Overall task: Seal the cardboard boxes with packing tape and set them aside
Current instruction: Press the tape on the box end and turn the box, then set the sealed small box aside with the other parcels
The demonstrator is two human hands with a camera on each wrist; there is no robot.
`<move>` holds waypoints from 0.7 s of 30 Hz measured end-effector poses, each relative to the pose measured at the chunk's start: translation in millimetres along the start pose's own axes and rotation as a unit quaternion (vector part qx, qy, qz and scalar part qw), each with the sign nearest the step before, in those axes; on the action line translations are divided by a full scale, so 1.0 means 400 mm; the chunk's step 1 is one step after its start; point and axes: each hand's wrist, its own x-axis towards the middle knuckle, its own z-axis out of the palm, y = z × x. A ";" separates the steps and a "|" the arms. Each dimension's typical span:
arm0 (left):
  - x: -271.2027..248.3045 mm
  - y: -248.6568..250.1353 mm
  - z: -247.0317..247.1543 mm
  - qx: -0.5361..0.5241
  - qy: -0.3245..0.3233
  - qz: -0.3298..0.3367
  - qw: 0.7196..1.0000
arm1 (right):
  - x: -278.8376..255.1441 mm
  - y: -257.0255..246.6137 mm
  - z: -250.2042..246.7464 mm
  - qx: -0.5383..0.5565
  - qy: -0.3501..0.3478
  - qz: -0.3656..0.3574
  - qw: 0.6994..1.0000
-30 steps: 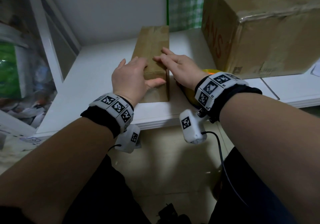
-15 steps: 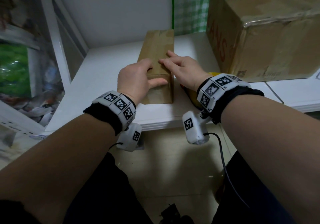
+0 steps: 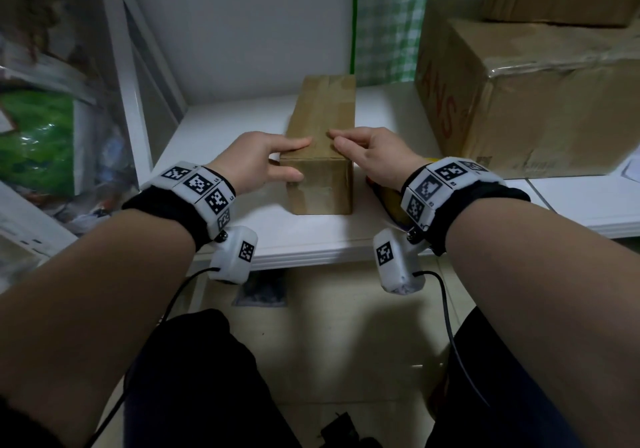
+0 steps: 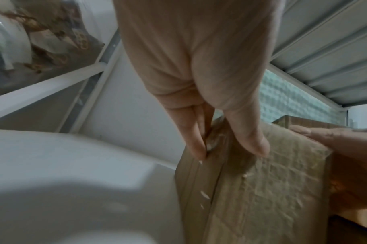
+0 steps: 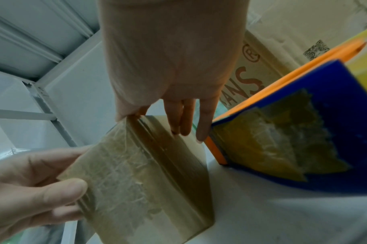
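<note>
Already wrapped in glossy packing tape along its top and near end, the narrow cardboard box (image 3: 320,142) lies lengthwise on the white shelf (image 3: 221,129), its near end close to the shelf's front edge. The left hand (image 3: 258,162) clasps the near left corner, fingers laid along the top and thumb pressed on the end face, as the left wrist view confirms; the right hand (image 3: 372,156) rests on the right side of the top with its fingers nearly straight and its thumb on the upper edge, not closed around anything. The likeliest trouble, as I judge it, is the tape itself: the wrinkled film on the end face could keep its creases or lift if the pressing is uneven, leaving a weak seal. A firm sideways rub could also slide the light box off the front edge, since only the left hand steadies it. Just beside the box on the right stands a blue and orange tape dispenser (image 5: 293,132), which a careless wrist might knock. Beyond it a large cardboard box (image 3: 526,101) crowds the space for setting aside.
</note>
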 end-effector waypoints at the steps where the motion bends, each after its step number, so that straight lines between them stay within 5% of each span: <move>1: 0.000 -0.002 -0.003 0.002 -0.010 -0.004 1.000 | -0.003 -0.001 -0.001 0.010 -0.005 0.003 1.000; 8: 0.005 -0.007 -0.015 -0.034 -0.055 -0.026 0.998 | -0.016 -0.011 -0.011 0.012 -0.045 0.034 0.998; 14: -0.026 -0.004 -0.011 -0.295 -0.055 -0.143 0.943 | -0.024 -0.030 -0.039 0.051 -0.095 0.074 0.991; 21: -0.017 0.085 -0.026 -0.351 -0.041 -0.170 0.920 | -0.020 -0.105 -0.055 0.182 -0.001 0.163 0.970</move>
